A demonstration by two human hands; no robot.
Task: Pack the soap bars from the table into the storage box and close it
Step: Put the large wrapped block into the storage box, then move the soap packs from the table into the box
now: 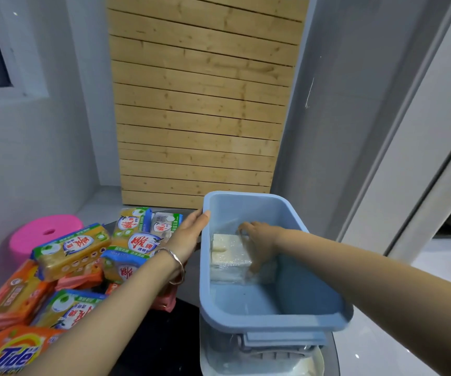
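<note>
Taking the blue storage box (267, 318) as landmark: nearest the person, just under its near rim, a latch or handle part shows, and below that something pale that could be the lid, though this cannot be told for sure. Inside the box, the near half of the floor is bare. Against the far-left inner wall sits a white soap block (228, 257) in clear wrap, its long axis running from near to far along that wall. The right hand (259, 240) reaches in from the box's right side and lies over the block's right edge, fingers curled down around it, so the grip appears closed on the block while it rests on the floor. The left hand (191, 229) is flat against the outside of the box's left wall near the far corner, fingers extended, steadying and holding nothing. To the left of the box, on the dark counter (148, 343), lies the heap of wrapped soap bars (72, 248), touching and overlapping; the left hand is the nearer one to them. Left of the box beyond the heap stands a pink stool (42, 232).
</note>
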